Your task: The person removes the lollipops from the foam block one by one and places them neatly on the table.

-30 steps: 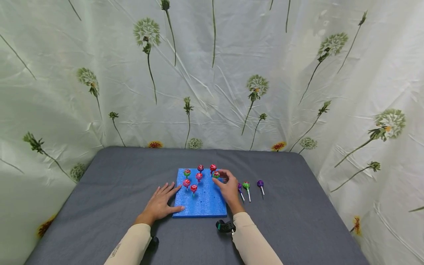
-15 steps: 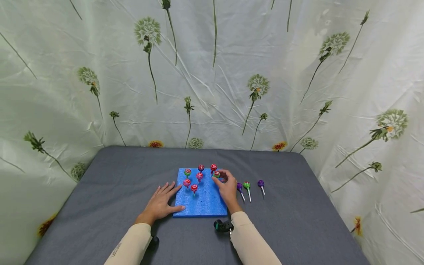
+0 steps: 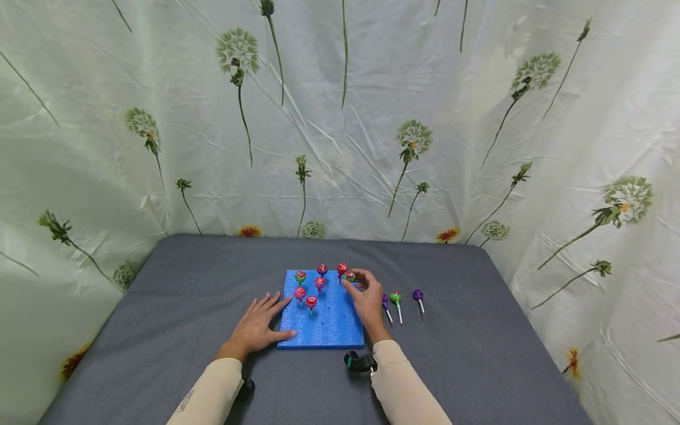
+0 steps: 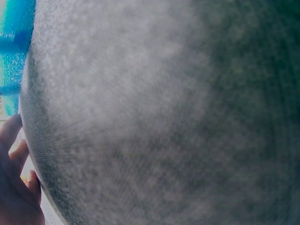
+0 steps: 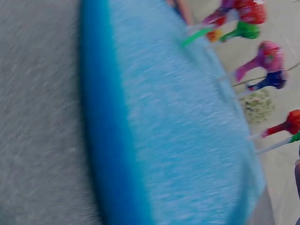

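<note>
My right hand (image 3: 368,301) pinches a green-and-red lollipop (image 3: 349,276) by its head, between thumb and fingers, over the far right part of a blue foam board (image 3: 324,333). In the right wrist view that lollipop's white stick (image 5: 273,146) slants toward the board; whether its tip is inside the foam, I cannot tell. Close by stands a red lollipop (image 3: 342,268). Fingers spread, my left hand (image 3: 256,326) lies at the board's left edge, with the thumb on its corner area. Other upright lollipops include a green one (image 3: 300,277), a pink one (image 3: 319,283) and a red one (image 3: 311,302).
On the grey table (image 3: 467,354), right of the board, lie a green lollipop (image 3: 395,297) and two purple ones, the farther purple lollipop (image 3: 418,294) set apart. Small holes dot the board's near half. A dandelion-print curtain (image 3: 350,177) hangs behind.
My right hand has shifted slightly away from me and to the right, carrying the green-and-red lollipop a little higher in the head view. My left hand has stayed at the board's edge.
</note>
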Demonstrator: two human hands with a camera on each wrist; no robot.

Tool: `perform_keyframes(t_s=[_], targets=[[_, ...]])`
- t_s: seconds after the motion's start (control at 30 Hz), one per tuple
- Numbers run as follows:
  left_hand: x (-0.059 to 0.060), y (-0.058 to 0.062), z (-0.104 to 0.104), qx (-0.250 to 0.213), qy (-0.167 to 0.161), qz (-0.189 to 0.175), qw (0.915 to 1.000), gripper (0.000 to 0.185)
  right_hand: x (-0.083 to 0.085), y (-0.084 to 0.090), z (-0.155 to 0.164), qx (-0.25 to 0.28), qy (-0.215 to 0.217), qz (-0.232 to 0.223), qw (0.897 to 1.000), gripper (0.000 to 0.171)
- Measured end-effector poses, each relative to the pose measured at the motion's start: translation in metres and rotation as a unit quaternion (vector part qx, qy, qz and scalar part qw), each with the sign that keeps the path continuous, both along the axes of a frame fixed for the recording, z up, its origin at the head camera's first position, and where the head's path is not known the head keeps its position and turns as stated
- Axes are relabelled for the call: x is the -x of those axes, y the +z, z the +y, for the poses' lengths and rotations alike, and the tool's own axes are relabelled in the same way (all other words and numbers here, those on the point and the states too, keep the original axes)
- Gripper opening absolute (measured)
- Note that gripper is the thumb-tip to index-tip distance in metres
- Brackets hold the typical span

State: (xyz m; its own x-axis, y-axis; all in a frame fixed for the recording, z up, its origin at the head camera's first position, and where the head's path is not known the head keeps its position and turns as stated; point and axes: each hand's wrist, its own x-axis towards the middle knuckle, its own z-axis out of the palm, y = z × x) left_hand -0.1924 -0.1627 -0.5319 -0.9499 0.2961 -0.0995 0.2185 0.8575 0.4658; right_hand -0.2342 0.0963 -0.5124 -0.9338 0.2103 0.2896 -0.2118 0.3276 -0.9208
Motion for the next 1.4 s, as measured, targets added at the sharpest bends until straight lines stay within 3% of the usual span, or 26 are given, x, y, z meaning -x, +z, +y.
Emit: perform_keyframes(t_s=[0.17, 0.43, 0.8, 1.2, 1.4], targets=[[0.000, 0.000, 0.000, -0.003, 0.001, 0.004, 1.0000, 0.091, -0.001, 0.011, 0.009, 0.015, -0.010, 0.010, 1.000, 0.029], [0.002, -0.002, -0.001, -0.002, 0.004, 0.010, 0.9999, 0.090, -0.008, 0.031, 0.027, 0.029, 0.015, 0.031, 0.999, 0.031], [0.001, -0.001, 0.000, 0.001, 0.002, 0.000, 1.0000, 0.093, -0.009, 0.026, 0.058, -0.048, 0.009, 0.010, 0.999, 0.027], [0.004, -0.005, 0.000, -0.002, -0.001, 0.005, 1.0000, 0.092, -0.023, 0.039, 0.096, -0.075, 0.027, 0.012, 0.997, 0.027], [0.004, -0.006, -0.001, -0.002, 0.002, 0.006, 1.0000, 0.091, -0.027, 0.042, 0.115, -0.076, 0.042, -0.018, 0.996, 0.027]])
